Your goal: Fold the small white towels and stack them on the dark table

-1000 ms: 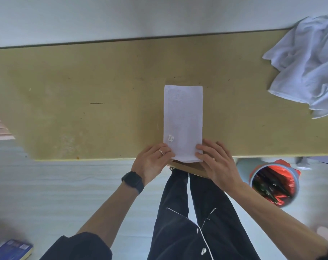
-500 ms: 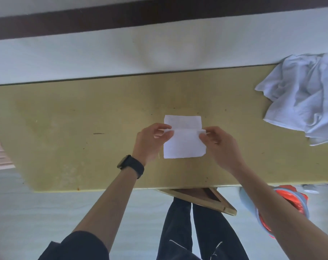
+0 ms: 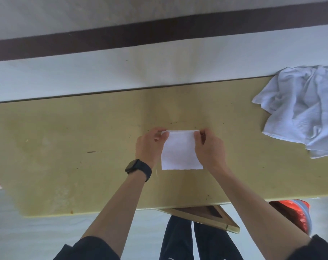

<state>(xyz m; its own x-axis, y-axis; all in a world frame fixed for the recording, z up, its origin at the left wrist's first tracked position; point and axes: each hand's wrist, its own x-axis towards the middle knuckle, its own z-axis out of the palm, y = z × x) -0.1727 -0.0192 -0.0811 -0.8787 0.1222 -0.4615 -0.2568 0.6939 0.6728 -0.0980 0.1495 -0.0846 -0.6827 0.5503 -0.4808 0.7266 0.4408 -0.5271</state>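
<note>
Now the towel (image 3: 181, 151) is laid flat on the bench (image 3: 65, 147), folded nearly square, and pinched at its far corners: 11 o'clock by the left hand (image 3: 149, 145), 1 o'clock by the right hand (image 3: 209, 149). The pile (image 3: 300, 109) at 2 o'clock is judged nearer the right.

White towel (image 3: 181, 151), yellowish table (image 3: 65, 147), perhaps red bag (image 3: 295, 212).

This looks like a plain room in a home, used for laundry. A worn yellow table (image 3: 84, 147) stands against a white wall (image 3: 103, 76) with a dark stripe (image 3: 159, 34). Crumpled white cloths (image 3: 300, 113) are heaped on the table's right end, and a red-lined bin (image 3: 298, 214) sits below its near edge.
</note>
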